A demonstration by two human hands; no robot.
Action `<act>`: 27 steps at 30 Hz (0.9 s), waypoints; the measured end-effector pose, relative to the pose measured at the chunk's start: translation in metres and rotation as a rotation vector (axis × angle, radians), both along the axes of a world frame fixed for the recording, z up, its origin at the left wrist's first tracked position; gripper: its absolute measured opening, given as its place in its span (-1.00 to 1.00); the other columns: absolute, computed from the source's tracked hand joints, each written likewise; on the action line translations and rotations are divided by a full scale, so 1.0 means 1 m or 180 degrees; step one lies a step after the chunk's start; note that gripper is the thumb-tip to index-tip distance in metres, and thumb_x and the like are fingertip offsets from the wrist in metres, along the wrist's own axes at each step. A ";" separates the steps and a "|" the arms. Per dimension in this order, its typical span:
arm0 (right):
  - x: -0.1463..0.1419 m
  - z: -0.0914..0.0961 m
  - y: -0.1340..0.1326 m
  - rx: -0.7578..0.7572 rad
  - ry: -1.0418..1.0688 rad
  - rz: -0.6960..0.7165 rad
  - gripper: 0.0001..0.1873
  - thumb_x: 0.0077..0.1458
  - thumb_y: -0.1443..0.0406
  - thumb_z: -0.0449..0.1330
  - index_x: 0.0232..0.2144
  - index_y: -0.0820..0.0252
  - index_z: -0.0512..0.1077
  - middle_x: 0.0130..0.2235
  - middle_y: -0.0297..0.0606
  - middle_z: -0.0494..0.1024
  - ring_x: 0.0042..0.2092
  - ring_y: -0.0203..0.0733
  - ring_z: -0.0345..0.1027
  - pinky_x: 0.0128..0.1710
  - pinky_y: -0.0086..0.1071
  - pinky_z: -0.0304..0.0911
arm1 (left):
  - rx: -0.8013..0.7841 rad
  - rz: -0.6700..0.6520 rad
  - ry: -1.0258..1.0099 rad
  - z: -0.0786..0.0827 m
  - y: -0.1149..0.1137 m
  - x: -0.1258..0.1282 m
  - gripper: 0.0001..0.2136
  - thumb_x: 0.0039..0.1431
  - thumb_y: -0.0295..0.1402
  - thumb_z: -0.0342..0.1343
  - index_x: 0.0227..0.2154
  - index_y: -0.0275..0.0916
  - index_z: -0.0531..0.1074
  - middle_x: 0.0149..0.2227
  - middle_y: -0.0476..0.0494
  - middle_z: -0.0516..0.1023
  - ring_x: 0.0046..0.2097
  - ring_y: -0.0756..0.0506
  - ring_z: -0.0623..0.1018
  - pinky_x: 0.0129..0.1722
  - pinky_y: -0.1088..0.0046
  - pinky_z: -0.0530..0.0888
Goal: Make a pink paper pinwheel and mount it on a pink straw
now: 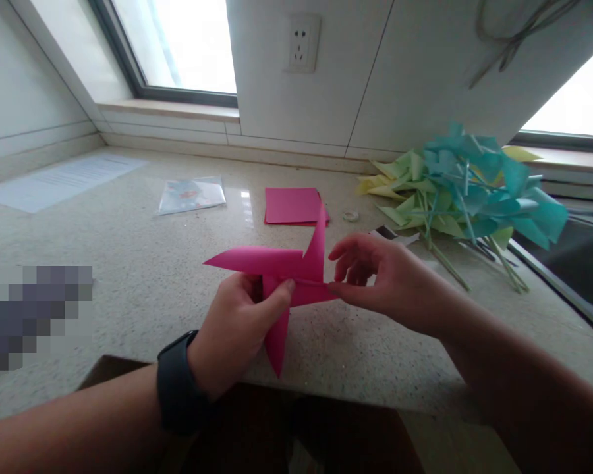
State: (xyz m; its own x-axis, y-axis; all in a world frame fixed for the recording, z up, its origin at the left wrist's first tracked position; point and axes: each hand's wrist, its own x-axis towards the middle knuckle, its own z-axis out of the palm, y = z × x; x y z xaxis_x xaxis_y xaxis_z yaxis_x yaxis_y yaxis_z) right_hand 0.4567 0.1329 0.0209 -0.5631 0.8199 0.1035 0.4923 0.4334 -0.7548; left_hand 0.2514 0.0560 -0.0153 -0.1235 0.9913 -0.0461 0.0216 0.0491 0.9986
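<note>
A bright pink paper pinwheel (281, 261) with several pointed blades is just above the counter's front part. My left hand (242, 309), a dark watch on its wrist, grips it near the middle. The thumb presses on top and the other fingers go underneath, mostly hidden. My right hand (375, 280) is at the pinwheel's right side, its thumb tip touching the edge of the right blade. Its other fingers curve above the thumb with a gap between. Behind the pinwheel lies a small stack of pink and red paper squares (291, 205).
A roll of clear tape (350, 216) lies right of the stack. Green, yellow and blue paper pinwheels (474, 178) on sticks are heaped at the right, beside a dark sink (573, 263). A clear packet (192, 195) and a printed sheet (64, 178) lie at the left.
</note>
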 end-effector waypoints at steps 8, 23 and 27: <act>0.016 0.007 0.014 0.0846 -0.0464 0.0488 -0.83 0.08 0.22 0.34 -0.26 0.16 0.54 -0.31 -0.28 0.61 -0.31 -0.23 0.46 -0.35 -0.36 0.30 | -0.0061 0.0126 -0.0939 -0.002 0.007 -0.007 -0.77 0.13 -0.27 0.32 -0.22 -0.31 0.58 -0.24 -0.13 0.65 -0.29 0.00 0.54 -0.26 0.51 0.44; 0.016 -0.001 0.019 0.0992 -0.0114 0.0506 -0.93 0.09 0.37 0.25 -0.32 0.21 0.53 -0.40 -0.33 0.52 -0.44 -0.34 0.35 -0.43 -0.45 0.25 | 0.0010 -0.0138 -0.1395 0.002 0.007 -0.010 -0.71 0.09 -0.28 0.36 -0.14 -0.23 0.56 -0.24 -0.06 0.62 -0.29 0.00 0.52 -0.26 0.49 0.46; 0.016 -0.001 0.019 0.1215 -0.0252 0.0568 -0.92 0.13 0.35 0.23 -0.30 0.20 0.53 -0.39 -0.32 0.53 -0.44 -0.34 0.35 -0.43 -0.44 0.24 | 0.0116 -0.0218 -0.1021 -0.001 0.010 -0.013 -0.69 0.13 -0.30 0.33 -0.08 -0.26 0.53 -0.18 -0.13 0.62 -0.22 -0.06 0.54 -0.20 0.42 0.48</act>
